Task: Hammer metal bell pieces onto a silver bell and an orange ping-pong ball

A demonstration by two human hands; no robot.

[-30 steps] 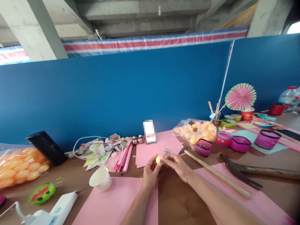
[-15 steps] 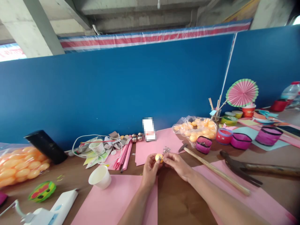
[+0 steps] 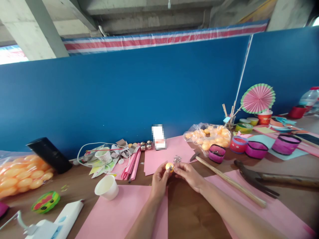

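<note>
Between my hands, above the brown table, is a small yellow-orange ball (image 3: pixel 169 167) with a small shiny metallic piece on its near side. My left hand (image 3: pixel 160 177) has its fingers closed round the ball from the left. The fingers of my right hand (image 3: pixel 186 172) are pinched together at the ball's right side; whatever they grip is too small to make out. Just behind the hands, a little pile of clear or silvery bits (image 3: pixel 177 159) lies on a pink sheet (image 3: pixel 159 160).
A white cup (image 3: pixel 106 188) stands on pink paper at the left. To the right lie a wooden-handled tool (image 3: pixel 230 181), a claw hammer (image 3: pixel 261 177) and a small purple container (image 3: pixel 216 153). Bags of orange balls (image 3: pixel 208 136) sit at the back right and far left.
</note>
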